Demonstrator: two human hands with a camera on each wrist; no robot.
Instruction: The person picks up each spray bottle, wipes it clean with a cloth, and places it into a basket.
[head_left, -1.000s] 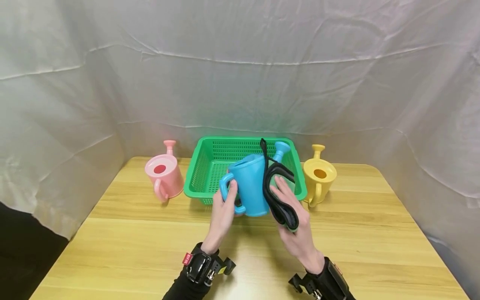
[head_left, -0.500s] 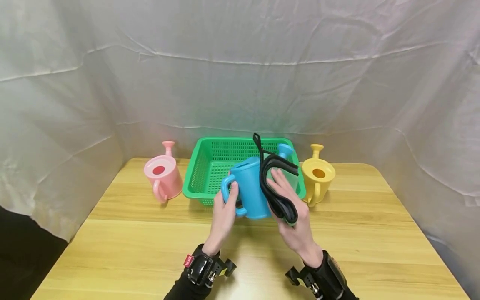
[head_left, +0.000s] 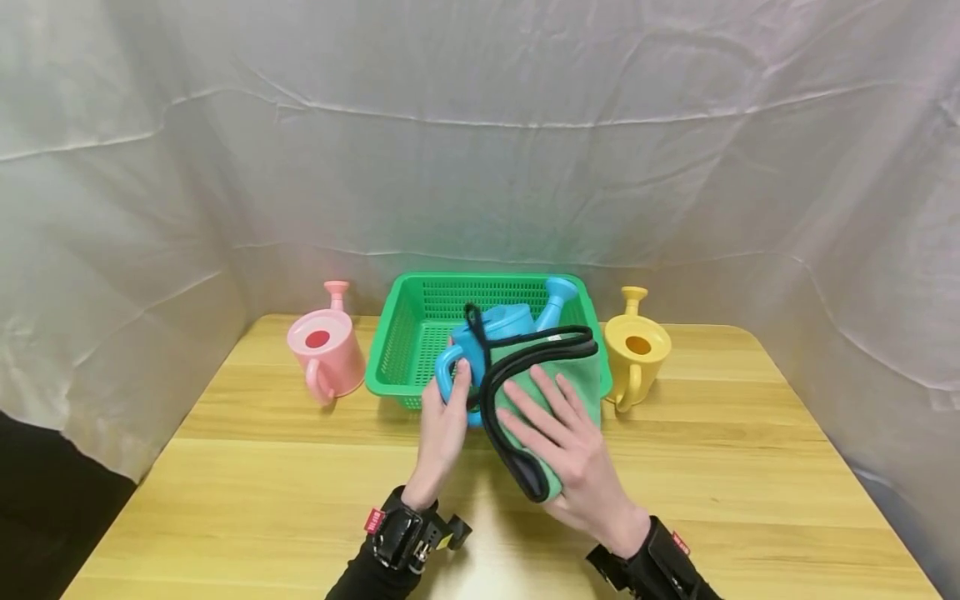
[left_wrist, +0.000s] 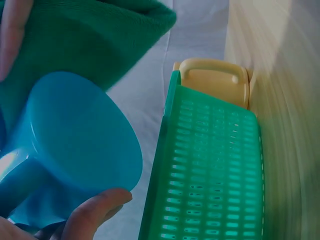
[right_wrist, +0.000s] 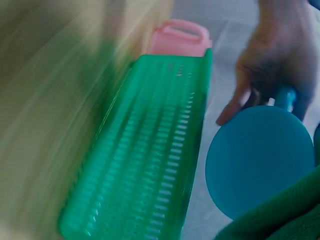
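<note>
A blue toy watering can (head_left: 504, 321) is held up before the green basket, its spout slanting to the upper right. My left hand (head_left: 442, 425) grips it by its handle; the left wrist view shows fingers curled at the base of the can (left_wrist: 90, 135). My right hand (head_left: 566, 450) holds a folded green cloth (head_left: 581, 375) with black edging against the can's right side. Its fingers are spread over the cloth; the thumb is hidden. Much of the can's body is covered by the cloth. Part of the cloth (right_wrist: 280, 210) crosses the right wrist view's lower corner.
Behind the hands stands a green slotted plastic basket (head_left: 397, 333). To its left is a pink watering can (head_left: 337, 354), to its right a yellow watering can (head_left: 641, 354). They rest on a wooden table (head_left: 300, 492). A pale sheet (head_left: 480, 183) hangs behind.
The right hand has brought the cloth leftward and lower over the front of the blue watering can, covering more of it. The left hand keeps its grip, with the can tilting slightly.
</note>
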